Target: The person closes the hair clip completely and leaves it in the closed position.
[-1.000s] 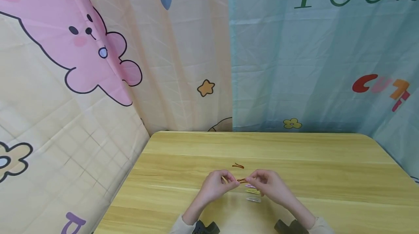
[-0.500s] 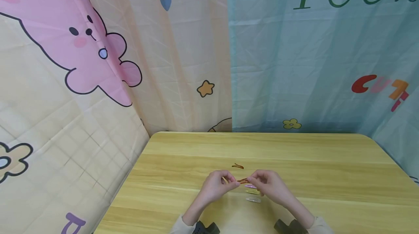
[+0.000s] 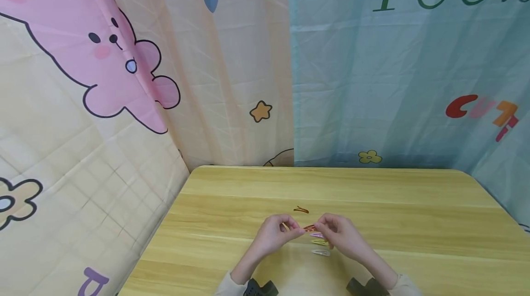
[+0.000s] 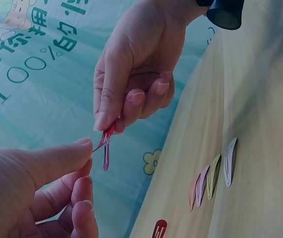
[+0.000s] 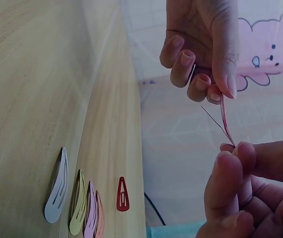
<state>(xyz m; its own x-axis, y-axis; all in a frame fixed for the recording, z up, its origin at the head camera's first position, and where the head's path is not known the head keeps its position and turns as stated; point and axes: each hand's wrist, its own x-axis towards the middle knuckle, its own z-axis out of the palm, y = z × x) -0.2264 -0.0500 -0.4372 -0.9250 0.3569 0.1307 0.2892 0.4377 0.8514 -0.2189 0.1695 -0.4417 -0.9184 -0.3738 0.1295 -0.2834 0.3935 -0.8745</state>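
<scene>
Between my hands a red snap hair clip (image 3: 309,228) is held up, its thin tongue sprung away from the frame in the right wrist view. My left hand (image 3: 276,235) pinches one end with thumb and fingertip. The other end is pinched by my right hand (image 3: 341,236). Lying on the table below are a white clip (image 4: 230,162), a yellow clip (image 4: 212,177), a lilac clip (image 4: 200,186) and a salmon-pink clip (image 4: 193,193), side by side in a row. Beyond my hands another red clip (image 5: 123,194) lies apart.
The wooden table (image 3: 232,190) has rounded far corners. Printed curtains (image 3: 352,79) hang behind it and on the left side. Dark wrist cameras (image 3: 262,288) are strapped at both cuffs.
The held clip has turned slightly, showing more of its flat red face, and more of it shows beside my left fingertips. Both hands have stayed almost in place. The clips on the table have not moved.
</scene>
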